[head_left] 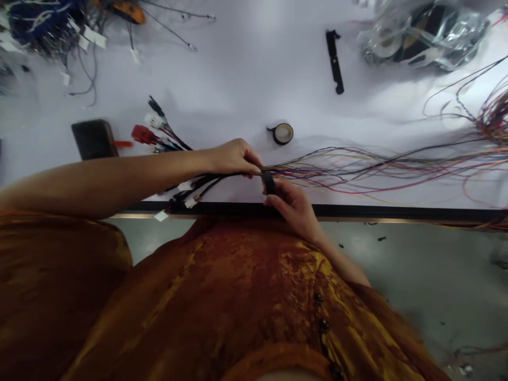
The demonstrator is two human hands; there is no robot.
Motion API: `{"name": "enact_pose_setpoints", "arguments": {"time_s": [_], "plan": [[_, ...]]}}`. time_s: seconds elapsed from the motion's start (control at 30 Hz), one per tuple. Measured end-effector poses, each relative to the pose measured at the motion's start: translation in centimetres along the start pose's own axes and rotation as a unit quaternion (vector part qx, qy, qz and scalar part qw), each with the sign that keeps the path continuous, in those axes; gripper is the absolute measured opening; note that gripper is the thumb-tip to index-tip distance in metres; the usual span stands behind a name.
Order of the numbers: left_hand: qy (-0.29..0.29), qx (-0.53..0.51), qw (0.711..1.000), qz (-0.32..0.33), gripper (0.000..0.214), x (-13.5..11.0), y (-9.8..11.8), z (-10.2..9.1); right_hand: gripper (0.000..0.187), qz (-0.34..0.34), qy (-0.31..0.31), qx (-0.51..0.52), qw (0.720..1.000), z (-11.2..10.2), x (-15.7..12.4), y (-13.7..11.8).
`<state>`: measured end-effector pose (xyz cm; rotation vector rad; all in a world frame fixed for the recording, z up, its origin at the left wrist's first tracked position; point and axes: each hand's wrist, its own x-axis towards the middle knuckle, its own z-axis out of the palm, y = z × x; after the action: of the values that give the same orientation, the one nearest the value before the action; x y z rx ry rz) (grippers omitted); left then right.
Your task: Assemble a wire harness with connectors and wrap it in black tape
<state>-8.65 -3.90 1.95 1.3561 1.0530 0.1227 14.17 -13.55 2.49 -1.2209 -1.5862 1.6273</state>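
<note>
A long bundle of coloured wires [333, 168] runs across the table near its front edge. My left hand [237, 157] pinches this bundle near the middle of the view. Just beside it, my right hand [293, 203] grips a roll of black tape [269, 183] against the wires. To the left, the bundle fans out into branches with a red connector [143, 134], a white connector [154, 121] and a black connector [156, 106]. More white plugs [191, 202] hang near the table edge below my left forearm.
A second tape roll [283, 134] lies beyond my hands. Farther back are a black flat tool [335, 62] and a clear plastic bag [426, 39]. A dark box [94, 138] sits at left. Tangled wires [43, 26] fill the far left corner. The table's dark edge [357, 212] runs before me.
</note>
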Motion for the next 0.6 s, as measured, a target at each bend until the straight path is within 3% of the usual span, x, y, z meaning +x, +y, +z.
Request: {"name": "enact_pose_setpoints", "arguments": {"time_s": [0.1, 0.2, 0.27, 0.33, 0.37, 0.47, 0.5, 0.6], "plan": [[0.015, 0.023, 0.999, 0.035, 0.017, -0.7, 0.6, 1.0, 0.012, 0.031, -0.033, -0.016, 0.999, -0.9, 3.1, -2.4], [-0.02, 0.025, 0.999, 0.025, 0.018, -1.0, 1.2, 1.0, 0.013, -0.036, 0.024, -0.15, 0.988, -1.6, 7.6, -3.7], [-0.056, 0.012, 0.998, -0.005, 0.023, -1.0, 1.6, 0.5, 0.017, -0.091, 0.074, -0.208, 0.971, -2.1, 8.9, -4.6], [-0.072, -0.004, 0.997, -0.032, 0.026, -1.0, 1.8, -0.3, 0.019, -0.113, 0.086, -0.201, 0.969, -2.9, 7.9, -5.4], [-0.072, -0.002, 0.997, -0.041, 0.027, -1.0, 1.8, -0.8, 0.021, -0.106, 0.064, -0.179, 0.976, -3.4, 6.6, -5.6], [-0.059, 0.053, 0.996, -0.045, 0.027, -1.0, 2.1, -1.8, 0.023, -0.019, -0.147, -0.113, 0.983, -4.2, 2.3, -4.1], [-0.055, 0.076, 0.995, -0.043, 0.027, -0.9, 2.2, -1.9, 0.021, 0.016, -0.167, -0.107, 0.98, -4.1, 1.3, -3.0], [-0.063, 0.114, 0.991, -0.029, 0.025, -0.9, 2.5, -1.9, 0.023, 0.073, -0.008, -0.029, 0.997, -2.7, 0.8, 1.1]]}}
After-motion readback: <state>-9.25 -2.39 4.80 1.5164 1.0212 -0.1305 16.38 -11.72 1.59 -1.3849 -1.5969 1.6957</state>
